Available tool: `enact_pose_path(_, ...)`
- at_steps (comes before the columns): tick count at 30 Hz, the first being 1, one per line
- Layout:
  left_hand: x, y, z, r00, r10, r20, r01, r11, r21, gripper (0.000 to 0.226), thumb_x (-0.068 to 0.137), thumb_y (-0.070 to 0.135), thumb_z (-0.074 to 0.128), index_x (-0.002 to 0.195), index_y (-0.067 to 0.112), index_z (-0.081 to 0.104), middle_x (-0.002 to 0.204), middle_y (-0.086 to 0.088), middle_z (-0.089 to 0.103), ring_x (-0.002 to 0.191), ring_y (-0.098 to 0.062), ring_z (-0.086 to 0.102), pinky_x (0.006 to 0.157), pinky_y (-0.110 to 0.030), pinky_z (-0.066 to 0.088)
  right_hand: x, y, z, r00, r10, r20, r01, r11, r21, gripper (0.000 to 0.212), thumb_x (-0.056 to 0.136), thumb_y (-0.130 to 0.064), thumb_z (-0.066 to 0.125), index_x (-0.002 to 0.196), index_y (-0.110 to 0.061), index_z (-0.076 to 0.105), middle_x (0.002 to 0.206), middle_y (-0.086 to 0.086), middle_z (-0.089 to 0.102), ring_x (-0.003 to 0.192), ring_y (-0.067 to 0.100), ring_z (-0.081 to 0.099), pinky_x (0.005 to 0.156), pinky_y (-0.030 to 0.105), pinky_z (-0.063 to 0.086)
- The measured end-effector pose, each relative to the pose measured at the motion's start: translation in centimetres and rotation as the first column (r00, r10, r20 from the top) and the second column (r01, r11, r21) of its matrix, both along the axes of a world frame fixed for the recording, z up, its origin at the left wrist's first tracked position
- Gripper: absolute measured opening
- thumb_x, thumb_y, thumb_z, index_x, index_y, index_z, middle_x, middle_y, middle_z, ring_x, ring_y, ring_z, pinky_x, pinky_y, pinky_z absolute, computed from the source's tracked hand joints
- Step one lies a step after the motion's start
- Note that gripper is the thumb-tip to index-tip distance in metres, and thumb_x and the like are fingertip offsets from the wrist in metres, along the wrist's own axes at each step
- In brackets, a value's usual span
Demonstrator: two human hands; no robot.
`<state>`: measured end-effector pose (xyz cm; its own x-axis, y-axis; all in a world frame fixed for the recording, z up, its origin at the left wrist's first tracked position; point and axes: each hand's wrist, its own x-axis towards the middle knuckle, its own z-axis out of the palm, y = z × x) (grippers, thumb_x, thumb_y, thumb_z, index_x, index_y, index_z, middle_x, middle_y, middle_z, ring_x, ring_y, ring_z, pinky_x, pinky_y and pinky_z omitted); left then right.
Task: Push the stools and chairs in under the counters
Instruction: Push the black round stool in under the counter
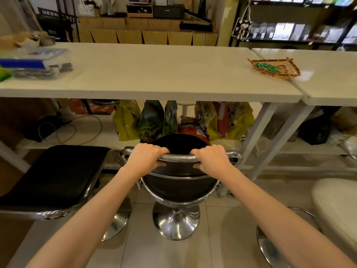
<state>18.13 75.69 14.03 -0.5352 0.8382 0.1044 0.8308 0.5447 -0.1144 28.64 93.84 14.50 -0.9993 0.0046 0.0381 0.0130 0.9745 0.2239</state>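
at the counter: middle stool in hand, not yet tucked in

in front of you the long white counter [154, 74] runs across the whole view, with a shelf below it crowded with coffee bags [146, 120]. you look to be mid-step on the middle stool: it stands just short of the counter edge, its back rail level with the lower shelf, so the push seems barely begun. the next move likely calls for an even shove from both arms, straight ahead, keeping the chrome base [176, 219] sliding flat on the tiles and watching that the seat does not knock the bags.

the black stool [179, 182] has a round dark seat, a curved chrome back rail and a flared chrome foot. to its left stands a square black stool [54, 176], also out from the counter; to the right a white stool [336, 206] sits well out, so both probably wait their turn.

your left hand [146, 158] and right hand [212, 158] both wrap the top rail, fingers curled over the front, near each other at the middle of the rail. a small woven tray [275, 67] rests on the counter to the right.
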Motion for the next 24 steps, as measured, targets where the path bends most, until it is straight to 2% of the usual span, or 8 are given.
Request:
enact_pose_path(7, 0.6, 0.1, 0.6, 1.0, 0.026, 0.002, -0.026, 1.0, -0.011, 0.038, 0.088, 0.039, 0.057, 0.125, 0.029, 0.053, 0.108, 0.003, 0.067, 0.099, -0.02, 0.062, 0.072, -0.031, 0.046, 0.3, -0.3, 0.2, 1.0, -0.006, 0.001, 0.006, 1.0, 0.005, 0.03, 0.09, -0.038, 0.056, 0.11, -0.017, 0.05, 0.095, 0.004, 0.067, 0.089, 0.027, 0.063, 0.06, 0.032, 0.036)
enact_pose_path(10, 0.8, 0.4, 0.7, 0.999, 0.039, -0.028, -0.041, 0.997, -0.063, 0.039, 0.089, 0.039, 0.056, 0.125, 0.027, 0.051, 0.11, 0.001, 0.067, 0.102, -0.021, 0.061, 0.085, -0.032, 0.043, 0.4, -0.3, 0.3, 1.0, -0.012, 0.0, 0.012, 1.0, -0.012, 0.036, 0.088, -0.036, 0.058, 0.115, -0.016, 0.047, 0.099, 0.006, 0.067, 0.09, 0.028, 0.063, 0.06, 0.032, 0.038)
enact_pose_path(13, 1.0, 0.6, 0.8, 0.995, 0.094, -0.018, -0.095, 0.989, -0.111, 0.036, 0.086, 0.037, 0.059, 0.12, 0.024, 0.053, 0.11, 0.0, 0.065, 0.109, -0.02, 0.056, 0.099, -0.037, 0.032, 0.7, -0.3, 0.4, 1.0, -0.021, 0.01, 0.022, 0.998, -0.054, 0.045, 0.087, -0.036, 0.061, 0.122, -0.014, 0.043, 0.102, 0.007, 0.066, 0.093, 0.028, 0.062, 0.063, 0.034, 0.038)
enact_pose_path(15, 1.3, 0.5, 0.9, 0.985, 0.155, 0.07, -0.148, 0.984, -0.102, 0.044, 0.083, 0.039, 0.063, 0.123, 0.025, 0.052, 0.117, -0.002, 0.06, 0.12, -0.022, 0.048, 0.106, -0.046, 0.024, 1.2, -0.3, 0.6, 0.999, -0.032, 0.005, 0.033, 0.993, -0.115, 0.053, 0.085, -0.036, 0.062, 0.128, -0.014, 0.04, 0.107, 0.006, 0.065, 0.098, 0.026, 0.06, 0.071, 0.034, 0.041)
enact_pose_path(18, 2.4, 0.7, 1.4, 0.96, 0.202, 0.191, -0.2, 0.979, -0.03, 0.075, 0.078, 0.047, 0.066, 0.141, 0.025, 0.032, 0.142, -0.003, 0.042, 0.136, -0.023, 0.028, 0.111, -0.054, 0.014, 2.9, 0.1, 1.3, 0.997, -0.066, -0.05, 0.048, 0.954, -0.296, 0.064, 0.083, -0.036, 0.065, 0.137, -0.016, 0.036, 0.119, 0.007, 0.062, 0.109, 0.025, 0.056, 0.085, 0.035, 0.043)
enact_pose_path(21, 4.4, 2.1, 2.5, 0.962, 0.14, 0.234, -0.154, 0.987, 0.042, 0.086, 0.078, 0.051, 0.064, 0.147, 0.027, 0.017, 0.154, -0.003, 0.023, 0.142, -0.022, 0.016, 0.114, -0.051, 0.013, 5.5, 1.3, 2.0, 0.984, -0.158, -0.086, 0.103, 0.887, -0.45, 0.072, 0.08, -0.034, 0.068, 0.141, -0.02, 0.032, 0.131, 0.007, 0.055, 0.118, 0.026, 0.051, 0.093, 0.038, 0.044)
enact_pose_path(24, 7.0, 5.0, 3.4, 0.966, 0.022, 0.259, -0.046, 0.995, 0.086, 0.087, 0.08, 0.056, 0.059, 0.148, 0.027, 0.013, 0.156, -0.001, 0.016, 0.143, -0.02, 0.012, 0.116, -0.046, 0.013, 8.6, 3.1, 2.4, 0.962, -0.244, -0.121, 0.147, 0.839, -0.523, 0.079, 0.078, -0.037, 0.07, 0.143, -0.025, 0.028, 0.138, 0.006, 0.049, 0.125, 0.023, 0.045, 0.098, 0.038, 0.042)
